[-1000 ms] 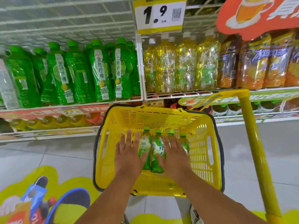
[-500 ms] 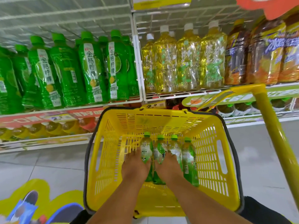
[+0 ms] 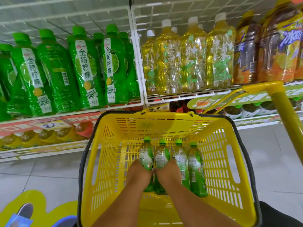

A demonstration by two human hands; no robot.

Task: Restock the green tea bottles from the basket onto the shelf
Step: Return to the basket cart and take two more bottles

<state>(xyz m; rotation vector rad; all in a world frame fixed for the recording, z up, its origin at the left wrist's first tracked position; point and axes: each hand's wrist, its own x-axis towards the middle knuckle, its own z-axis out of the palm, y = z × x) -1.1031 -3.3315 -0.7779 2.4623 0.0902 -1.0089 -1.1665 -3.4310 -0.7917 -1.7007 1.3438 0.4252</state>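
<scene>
Several green tea bottles with green caps stand in a row inside the yellow basket (image 3: 218, 161). My left hand (image 3: 139, 174) grips the leftmost bottle (image 3: 146, 155) low on its body. My right hand (image 3: 168, 173) grips the second bottle (image 3: 162, 156) beside it. Two more bottles (image 3: 196, 167) stand untouched to the right of my hands. My fingers are hidden behind the bottles.
The wire shelf (image 3: 144, 102) ahead carries large green lemon drink bottles (image 3: 85, 69) on the left, pale yellow tea bottles (image 3: 193, 59) in the middle and brown iced tea bottles (image 3: 278, 46) on the right. The basket's yellow pull handle (image 3: 285, 115) rises at the right. Lower shelves hold more drinks.
My hands went from lying flat over the bottles to reaching down and closing round the two left ones. My view has moved closer to the basket and shelf.
</scene>
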